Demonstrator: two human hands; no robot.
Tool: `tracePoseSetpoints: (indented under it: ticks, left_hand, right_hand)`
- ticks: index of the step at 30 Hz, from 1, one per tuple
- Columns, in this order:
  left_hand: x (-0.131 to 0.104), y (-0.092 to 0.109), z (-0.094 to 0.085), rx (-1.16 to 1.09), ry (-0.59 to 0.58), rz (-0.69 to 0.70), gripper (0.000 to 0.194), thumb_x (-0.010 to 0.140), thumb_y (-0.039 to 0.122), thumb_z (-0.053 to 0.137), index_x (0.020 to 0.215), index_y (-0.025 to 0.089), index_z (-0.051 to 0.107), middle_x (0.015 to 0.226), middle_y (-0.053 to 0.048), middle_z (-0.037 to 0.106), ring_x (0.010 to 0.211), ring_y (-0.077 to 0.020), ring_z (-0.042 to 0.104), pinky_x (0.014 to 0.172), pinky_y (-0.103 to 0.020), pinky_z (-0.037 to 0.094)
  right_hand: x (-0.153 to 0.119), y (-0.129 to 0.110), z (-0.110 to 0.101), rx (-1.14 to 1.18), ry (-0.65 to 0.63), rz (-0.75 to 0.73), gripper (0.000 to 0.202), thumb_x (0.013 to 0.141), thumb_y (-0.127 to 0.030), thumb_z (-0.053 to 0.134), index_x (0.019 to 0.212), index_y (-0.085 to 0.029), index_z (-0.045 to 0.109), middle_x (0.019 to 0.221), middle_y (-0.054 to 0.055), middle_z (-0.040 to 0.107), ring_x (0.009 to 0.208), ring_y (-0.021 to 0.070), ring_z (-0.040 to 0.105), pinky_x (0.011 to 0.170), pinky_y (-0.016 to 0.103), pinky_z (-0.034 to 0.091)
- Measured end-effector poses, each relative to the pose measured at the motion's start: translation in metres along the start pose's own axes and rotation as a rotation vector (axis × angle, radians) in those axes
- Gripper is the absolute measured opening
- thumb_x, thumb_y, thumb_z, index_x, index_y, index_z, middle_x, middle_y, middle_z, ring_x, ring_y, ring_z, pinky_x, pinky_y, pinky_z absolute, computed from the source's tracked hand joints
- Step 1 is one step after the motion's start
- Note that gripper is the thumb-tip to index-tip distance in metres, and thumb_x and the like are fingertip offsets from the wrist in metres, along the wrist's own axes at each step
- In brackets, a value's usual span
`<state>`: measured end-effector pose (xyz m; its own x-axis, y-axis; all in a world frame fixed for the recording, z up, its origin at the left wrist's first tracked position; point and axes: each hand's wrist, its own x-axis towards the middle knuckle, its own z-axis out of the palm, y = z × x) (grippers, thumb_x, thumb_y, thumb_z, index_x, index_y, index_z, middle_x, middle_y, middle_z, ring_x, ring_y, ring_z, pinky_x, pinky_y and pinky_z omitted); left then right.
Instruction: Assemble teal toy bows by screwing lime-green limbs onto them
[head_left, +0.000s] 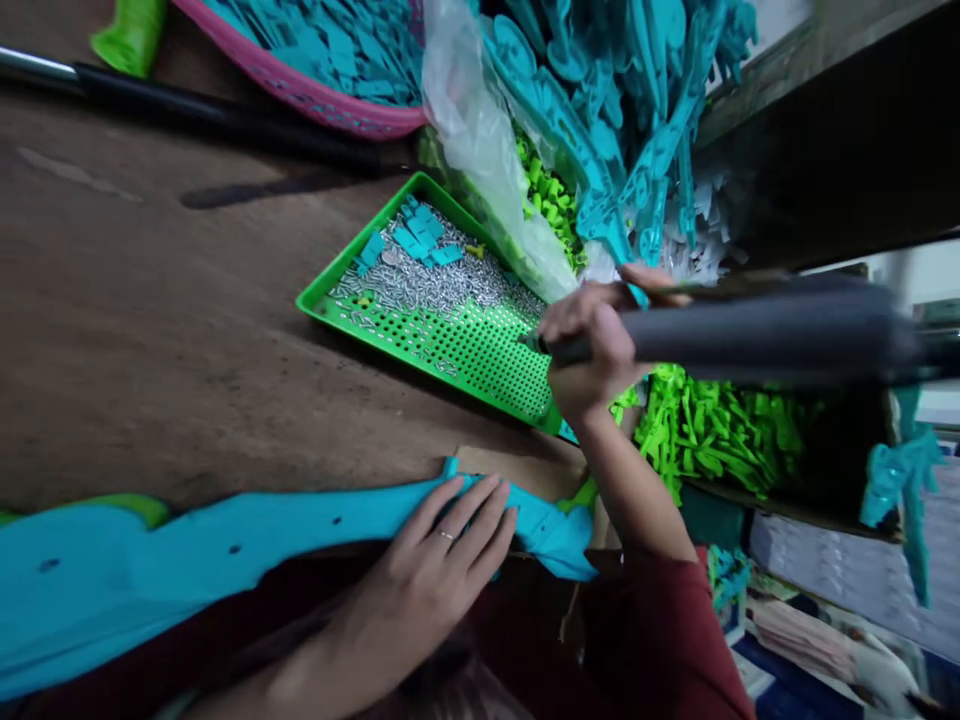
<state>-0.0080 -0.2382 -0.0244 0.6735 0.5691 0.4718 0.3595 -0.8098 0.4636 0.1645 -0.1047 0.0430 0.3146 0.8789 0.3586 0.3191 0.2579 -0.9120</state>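
My left hand (442, 570) is laid over the narrow part of a long blue plastic piece (300, 530), fingers together and curved across it, thumb hidden. Dark holes dot the piece, which stretches along the near table edge. My right hand (592, 345) is wrapped round the front of a dark electric screwdriver (757, 330), blurred by motion. Its tip points left, over the right part of a green perforated tray (480, 365). Loose silver screws (442, 285) and a few small blue plastic parts (424, 235) lie in that tray.
A pink basket (300, 90) of small blue parts stands at the back, beside a clear plastic bag (480, 130). Blue pieces (600, 110) pile up behind. A box of green parts (720, 430) sits at the right. A black-gripped rod (225, 120) lies at the left.
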Motion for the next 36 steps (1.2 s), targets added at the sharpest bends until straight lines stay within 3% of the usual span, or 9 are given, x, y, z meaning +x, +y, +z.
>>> tracePoseSetpoints:
  ticks: [3, 5, 13, 19, 24, 28, 32, 36]
  left_hand:
    - [-0.003, 0.0, 0.002, -0.011, 0.009, -0.006, 0.046, 0.098, 0.009, 0.029, 0.125, 0.012, 0.066, 0.135, -0.013, 0.066, 0.127, -0.0278, 0.057, 0.113, -0.048, 0.036]
    - [-0.005, -0.001, 0.003, -0.014, 0.019, 0.002, 0.046, 0.097, 0.008, 0.029, 0.124, 0.012, 0.067, 0.135, -0.012, 0.066, 0.127, -0.0268, 0.057, 0.115, -0.047, 0.035]
    - [-0.002, -0.004, 0.001, -0.042, 0.02, 0.02, 0.046, 0.097, 0.006, 0.029, 0.123, 0.008, 0.068, 0.135, -0.014, 0.066, 0.128, -0.0279, 0.056, 0.123, -0.049, 0.023]
    - [-0.004, 0.0, 0.001, -0.098, 0.05, -0.088, 0.034, 0.099, 0.014, 0.043, 0.123, 0.009, 0.066, 0.139, -0.019, 0.062, 0.134, -0.0316, 0.054, 0.117, -0.049, 0.037]
    - [-0.007, 0.0, 0.004, -0.113, 0.06, -0.042, 0.028, 0.094, 0.005, 0.051, 0.116, 0.004, 0.067, 0.137, -0.024, 0.062, 0.134, -0.0362, 0.053, 0.112, -0.054, 0.043]
    - [-0.004, -0.001, 0.002, -0.072, 0.084, -0.025, 0.021, 0.095, 0.008, 0.057, 0.112, 0.004, 0.068, 0.133, -0.023, 0.065, 0.13, -0.0356, 0.058, 0.108, -0.053, 0.047]
    - [0.002, -0.002, -0.002, -0.053, 0.116, -0.044, 0.021, 0.097, 0.014, 0.058, 0.114, 0.005, 0.066, 0.129, -0.018, 0.069, 0.125, -0.0296, 0.063, 0.108, -0.048, 0.048]
    - [0.004, -0.002, -0.002, -0.02, 0.141, -0.025, 0.018, 0.095, 0.011, 0.06, 0.111, 0.005, 0.066, 0.125, -0.02, 0.07, 0.121, -0.0315, 0.064, 0.105, -0.048, 0.051]
  right_hand:
    - [0.02, 0.03, 0.023, 0.1, 0.101, -0.119, 0.033, 0.085, -0.052, 0.057, 0.107, -0.032, 0.042, 0.059, -0.009, 0.036, 0.044, 0.0133, 0.046, 0.049, 0.03, 0.044]
    - [0.02, 0.04, 0.027, 0.063, 0.096, -0.122, 0.031, 0.087, -0.05, 0.053, 0.108, -0.032, 0.04, 0.06, -0.009, 0.034, 0.043, 0.0122, 0.044, 0.048, 0.029, 0.042]
    - [0.015, 0.044, 0.023, 0.018, 0.128, -0.104, 0.028, 0.085, -0.045, 0.051, 0.103, -0.031, 0.035, 0.059, -0.01, 0.032, 0.043, 0.0123, 0.043, 0.047, 0.029, 0.043]
    - [0.017, 0.042, 0.026, 0.088, 0.154, -0.097, 0.028, 0.084, -0.04, 0.052, 0.104, -0.03, 0.037, 0.059, -0.01, 0.036, 0.042, 0.012, 0.045, 0.048, 0.029, 0.045]
    - [0.015, 0.05, 0.023, 0.07, 0.198, -0.071, 0.031, 0.085, -0.047, 0.054, 0.105, -0.03, 0.037, 0.061, -0.009, 0.036, 0.045, 0.0129, 0.049, 0.05, 0.031, 0.047]
    - [0.018, 0.06, 0.026, 0.066, 0.22, -0.081, 0.038, 0.085, -0.055, 0.056, 0.108, -0.03, 0.038, 0.061, -0.009, 0.039, 0.046, 0.0128, 0.05, 0.052, 0.031, 0.048]
    - [0.018, 0.03, 0.021, 0.166, 0.251, -0.088, 0.034, 0.083, -0.05, 0.06, 0.104, -0.028, 0.044, 0.059, -0.009, 0.041, 0.043, 0.0116, 0.049, 0.05, 0.029, 0.047]
    - [-0.024, -0.031, -0.007, 0.261, 0.164, -0.06, 0.018, 0.086, -0.043, 0.059, 0.087, -0.027, 0.05, 0.055, -0.009, 0.038, 0.038, 0.0094, 0.04, 0.042, 0.026, 0.043]
